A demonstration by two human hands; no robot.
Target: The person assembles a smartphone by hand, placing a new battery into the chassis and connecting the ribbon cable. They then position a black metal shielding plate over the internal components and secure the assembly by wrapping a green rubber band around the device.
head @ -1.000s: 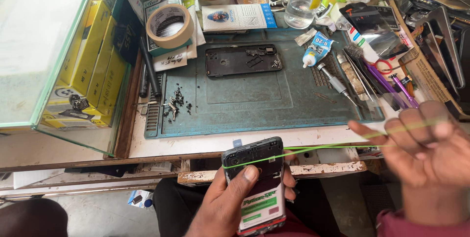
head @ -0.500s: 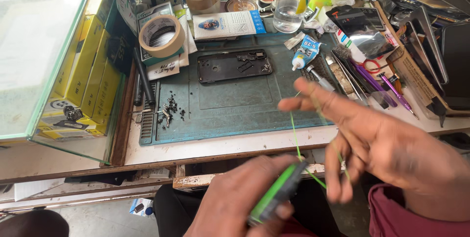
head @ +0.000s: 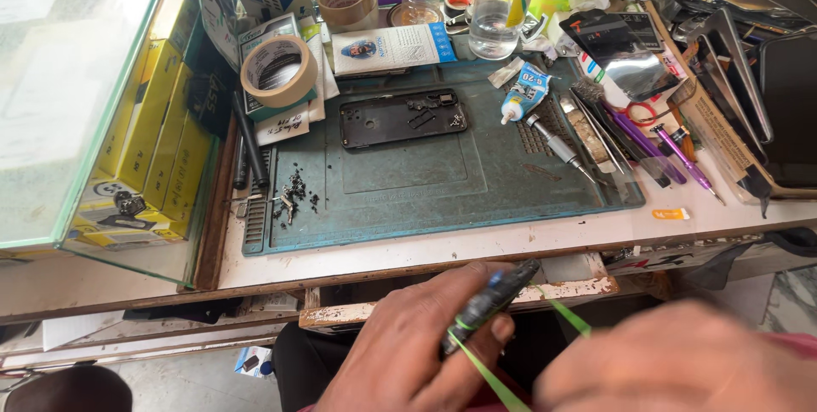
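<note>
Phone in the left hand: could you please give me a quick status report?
Left hand grips dark phone edge-on. Green band looped around phone, stretched. Right hand blurred, low beside it, grip unclear. Nothing in the way.

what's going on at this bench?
A person at a cluttered repair bench holds a dark phone edge-on in the left hand, below the bench edge. A green elastic band is looped around the phone and runs toward the right hand, which is blurred. On the teal work mat lie a black phone frame, a glue tube, loose screws and several hand tools. A tape roll sits at the mat's left corner.
</note>
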